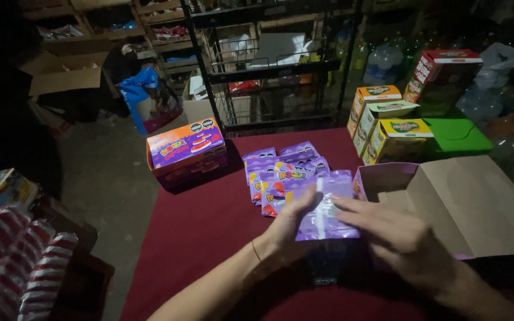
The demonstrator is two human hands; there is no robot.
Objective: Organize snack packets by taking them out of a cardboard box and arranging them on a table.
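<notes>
Two hands, left hand (287, 229) and right hand (397, 235), fingers grasping purple packet (325, 208) flat over red table (197, 238); more packets (281, 169) piled behind, open box (388, 178) close for easy reach.

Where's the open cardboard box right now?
In the head view the open box sits on the red table, right of the purple packets and just beyond the right hand.
</notes>
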